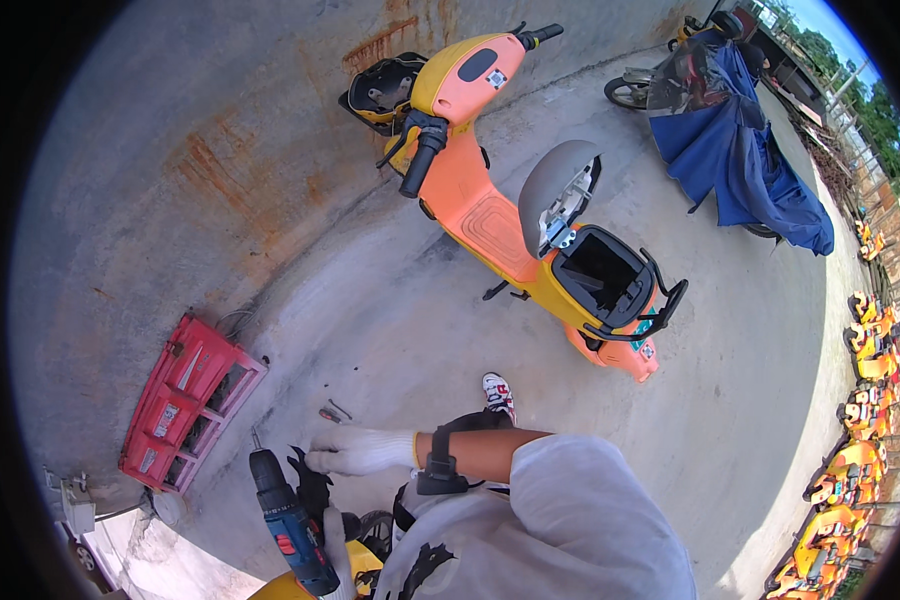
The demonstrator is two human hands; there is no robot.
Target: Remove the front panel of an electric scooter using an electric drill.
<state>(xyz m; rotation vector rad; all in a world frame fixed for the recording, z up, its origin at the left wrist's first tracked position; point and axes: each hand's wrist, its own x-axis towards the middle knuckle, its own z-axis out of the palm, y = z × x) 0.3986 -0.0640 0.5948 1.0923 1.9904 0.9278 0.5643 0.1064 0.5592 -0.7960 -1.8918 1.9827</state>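
A blue and black cordless drill [292, 525] points up and away at the lower left, a thin bit in its chuck. My left hand [337, 550], white-gloved, is closed at the drill's right side; its grip is mostly hidden. My right hand [360, 450], also gloved, reaches leftward just beyond it. Its fingers are curled together at the upper edge of a black, jagged-edged piece [312, 488] beside the drill; what they hold is unclear. Below the drill, part of a yellow body panel [282, 587] shows at the lower edge.
Ahead stands an orange and yellow scooter [480, 220], its seat [558, 195] raised over an exposed storage box [602, 272]. A red metal frame [185, 400] leans by the wall. A small red-handled tool [330, 414] lies on the ground. A blue-covered motorcycle [735, 150] stands far right.
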